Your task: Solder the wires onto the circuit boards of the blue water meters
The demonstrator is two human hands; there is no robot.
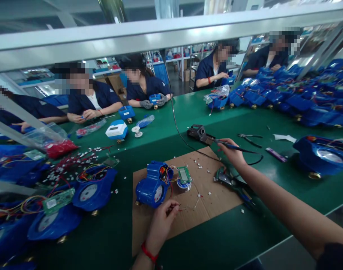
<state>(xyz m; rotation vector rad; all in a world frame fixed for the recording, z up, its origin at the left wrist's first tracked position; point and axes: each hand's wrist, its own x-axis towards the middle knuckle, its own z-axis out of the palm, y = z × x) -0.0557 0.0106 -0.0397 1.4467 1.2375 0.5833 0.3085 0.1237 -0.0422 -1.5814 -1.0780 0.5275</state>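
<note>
My left hand pinches thin red wires just below a blue water meter body that lies on a brown cardboard sheet. A small green circuit board with coloured wires hangs off the meter over a solder spool. My right hand grips a blue-handled soldering iron, its tip resting at the black iron stand further back on the green table.
Wire cutters lie by my right forearm, black pliers further right. Several blue meters crowd the left edge and far right. White wire scraps litter the left side. Several people in dark uniforms work across the table.
</note>
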